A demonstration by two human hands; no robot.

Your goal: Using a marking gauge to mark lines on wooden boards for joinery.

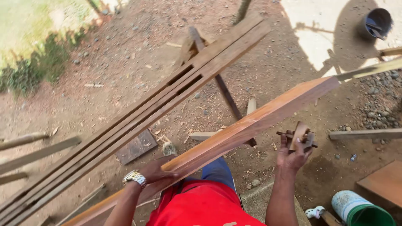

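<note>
Fingers of your left hand (157, 170) curl around the near stretch of a long reddish plank (251, 121), thumb over its top face, gripping it firmly; a metal wristwatch (135, 177) sits just below on that wrist. The plank slants from the lower left up to the right, passing across your red shirt (201, 207) and between your two hands.

Your right hand (294, 155) is raised just beside the plank's lower edge, without touching it, fingers closed around a small wooden marking gauge (301, 136) with a thin stem through its block. How the gauge's far side looks you cannot tell; your fingers cover it.

Left of the plank, a stack of long slotted wooden rails (167, 98) rests on a sawhorse (222, 83), whose legs are mostly hidden behind it. The plank's near end runs out of view at the bottom edge. A green-rimmed bucket (356, 207) is cut off at the lower right, and a dark bucket (377, 21) stands far off in sunlight.
</note>
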